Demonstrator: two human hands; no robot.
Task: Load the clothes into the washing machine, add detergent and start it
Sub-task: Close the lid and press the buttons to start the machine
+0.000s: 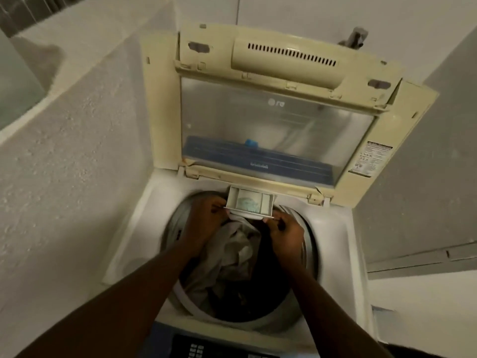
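A white top-loading washing machine (333,228) stands below me with its yellowed lid (278,120) folded up against the wall. Grey and dark clothes (237,257) fill the drum. At the drum's back rim a small white detergent drawer (251,202) is pulled out, with pale blue-green powder in its middle compartment. My left hand (206,215) grips the drawer's front left corner. My right hand (284,228) pinches its front right corner. Both forearms reach over the drum.
A rough plastered wall (64,177) rises close on the left. The machine's dark control panel (204,347) lies at the near edge. A grey cabinet face (426,189) stands to the right, and a tap fitting (356,37) sticks out behind the lid.
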